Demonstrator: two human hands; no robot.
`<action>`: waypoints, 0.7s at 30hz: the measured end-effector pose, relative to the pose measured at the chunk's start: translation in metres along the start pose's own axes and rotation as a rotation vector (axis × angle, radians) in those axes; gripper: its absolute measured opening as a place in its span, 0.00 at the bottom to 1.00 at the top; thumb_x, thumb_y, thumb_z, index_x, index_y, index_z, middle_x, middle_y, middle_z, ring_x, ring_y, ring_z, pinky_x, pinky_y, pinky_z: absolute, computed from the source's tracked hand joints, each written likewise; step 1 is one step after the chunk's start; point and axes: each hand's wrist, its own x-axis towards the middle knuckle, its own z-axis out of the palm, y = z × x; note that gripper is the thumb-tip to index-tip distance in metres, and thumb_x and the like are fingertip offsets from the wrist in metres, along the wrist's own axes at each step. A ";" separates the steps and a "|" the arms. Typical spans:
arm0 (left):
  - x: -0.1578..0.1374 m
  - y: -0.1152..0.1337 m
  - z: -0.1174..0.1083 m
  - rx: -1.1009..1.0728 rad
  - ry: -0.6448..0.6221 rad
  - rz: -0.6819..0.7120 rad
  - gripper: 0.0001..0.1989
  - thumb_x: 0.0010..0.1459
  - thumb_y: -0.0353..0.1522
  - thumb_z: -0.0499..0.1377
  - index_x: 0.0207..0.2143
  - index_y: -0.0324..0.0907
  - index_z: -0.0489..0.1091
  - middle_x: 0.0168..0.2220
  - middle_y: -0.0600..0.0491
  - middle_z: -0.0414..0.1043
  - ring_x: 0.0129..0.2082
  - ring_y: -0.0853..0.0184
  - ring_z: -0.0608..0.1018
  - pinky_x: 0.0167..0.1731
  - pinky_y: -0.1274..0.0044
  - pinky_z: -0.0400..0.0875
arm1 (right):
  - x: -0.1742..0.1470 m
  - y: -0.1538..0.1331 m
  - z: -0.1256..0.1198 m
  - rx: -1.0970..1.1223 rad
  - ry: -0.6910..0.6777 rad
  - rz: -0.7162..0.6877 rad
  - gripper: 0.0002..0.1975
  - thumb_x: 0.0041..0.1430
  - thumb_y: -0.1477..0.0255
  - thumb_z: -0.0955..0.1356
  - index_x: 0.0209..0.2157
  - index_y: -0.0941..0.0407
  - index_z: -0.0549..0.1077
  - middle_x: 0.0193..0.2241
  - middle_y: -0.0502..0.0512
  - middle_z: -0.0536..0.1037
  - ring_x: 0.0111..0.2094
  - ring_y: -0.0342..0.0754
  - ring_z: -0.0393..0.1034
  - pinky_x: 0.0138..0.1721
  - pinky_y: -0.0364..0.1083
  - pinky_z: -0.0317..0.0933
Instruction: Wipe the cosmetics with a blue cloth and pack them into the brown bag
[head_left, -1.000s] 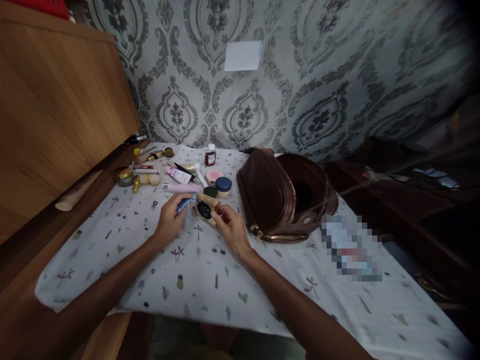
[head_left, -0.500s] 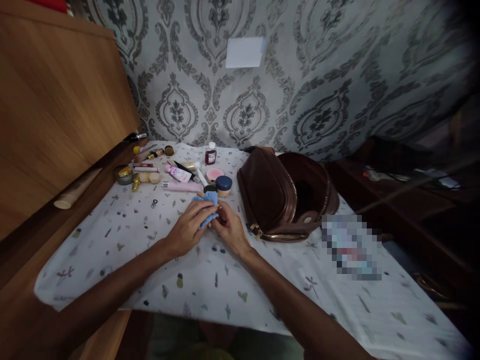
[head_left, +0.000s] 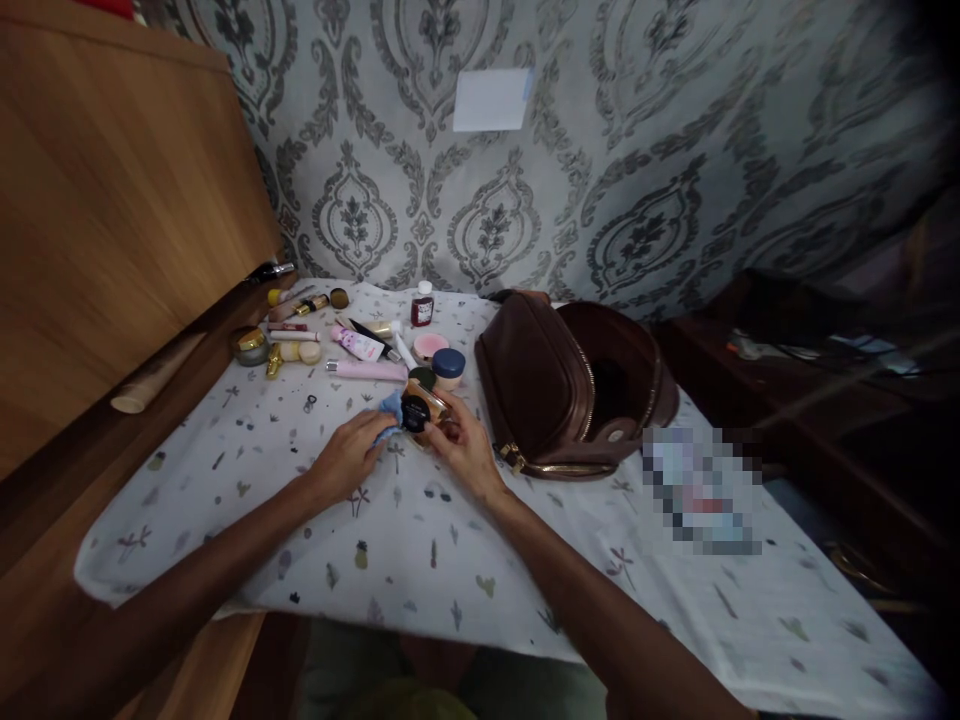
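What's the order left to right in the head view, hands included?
Beige tube, gold-lidded jar, left hand, blue cloth, compact, right hand, bag. Overlapping small items left out.

Head camera looks forward and down across the tablecloth (head_left: 525,620)

The surface (head_left: 435,610), draped in white fabric printed with small plants, spread beneath and around both hands. Just beyond the right hand (head_left: 466,445) stood a blue-lidded jar (head_left: 448,366), with a pink round compact (head_left: 431,346) behind it and, farther off, a white-capped bottle (head_left: 422,308). Ahead of the left hand (head_left: 349,457) lay a pale pink tube (head_left: 371,370), then a pink-and-white printed tube (head_left: 357,344). Right of the right hand sat a brown bag (head_left: 525,385), gaping; farther right lay something blurred by pixels (head_left: 701,490).
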 end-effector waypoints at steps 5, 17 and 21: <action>0.008 0.009 -0.015 -0.028 -0.051 -0.083 0.13 0.62 0.27 0.52 0.44 0.43 0.74 0.44 0.50 0.79 0.45 0.63 0.79 0.48 0.71 0.74 | 0.000 -0.005 0.000 0.066 -0.003 0.038 0.33 0.60 0.52 0.66 0.60 0.58 0.65 0.31 0.54 0.77 0.23 0.46 0.69 0.26 0.46 0.66; 0.030 0.048 0.006 -0.088 -0.020 0.228 0.14 0.64 0.25 0.50 0.47 0.41 0.71 0.49 0.46 0.74 0.51 0.60 0.73 0.55 0.64 0.69 | 0.000 -0.011 -0.003 0.033 0.055 0.009 0.36 0.64 0.44 0.56 0.51 0.58 0.76 0.29 0.56 0.78 0.33 0.52 0.74 0.33 0.50 0.69; 0.009 0.036 0.004 -0.014 -0.205 0.287 0.13 0.62 0.22 0.50 0.44 0.41 0.71 0.44 0.47 0.74 0.47 0.61 0.71 0.49 0.68 0.71 | 0.005 -0.002 -0.002 0.082 0.064 0.014 0.32 0.60 0.48 0.65 0.54 0.57 0.73 0.36 0.56 0.79 0.33 0.49 0.73 0.31 0.47 0.69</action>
